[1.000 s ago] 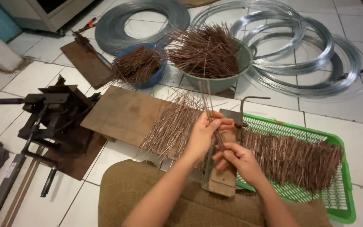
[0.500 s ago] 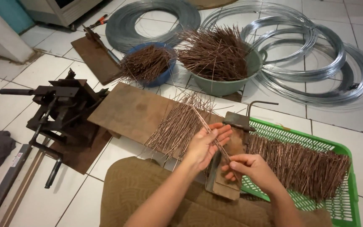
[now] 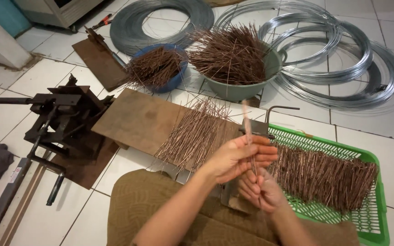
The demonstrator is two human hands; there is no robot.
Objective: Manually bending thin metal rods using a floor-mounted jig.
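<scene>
My left hand [image 3: 238,157] and my right hand [image 3: 260,190] both grip a small bundle of thin rusty wire rods [image 3: 248,123], held nearly upright above my lap. The left hand holds it higher up, the right hand lower down. Just behind the hands lies a loose pile of the same rods [image 3: 194,132] on a brown board [image 3: 137,118]. To the right a green plastic basket [image 3: 370,223] holds a row of bent rusty wire pieces [image 3: 324,175].
A blue bowl [image 3: 172,82] and a grey-green basin [image 3: 245,89] full of rods stand behind. Coils of shiny steel wire [image 3: 343,64] lie on the tiled floor. A black metal bending tool [image 3: 60,123] sits at left, next to a small metal jig [image 3: 263,125].
The hands have lifted the wire bundle from a slant over the jig to nearly upright and drawn closer together. The view has moved in and shifted slightly.
</scene>
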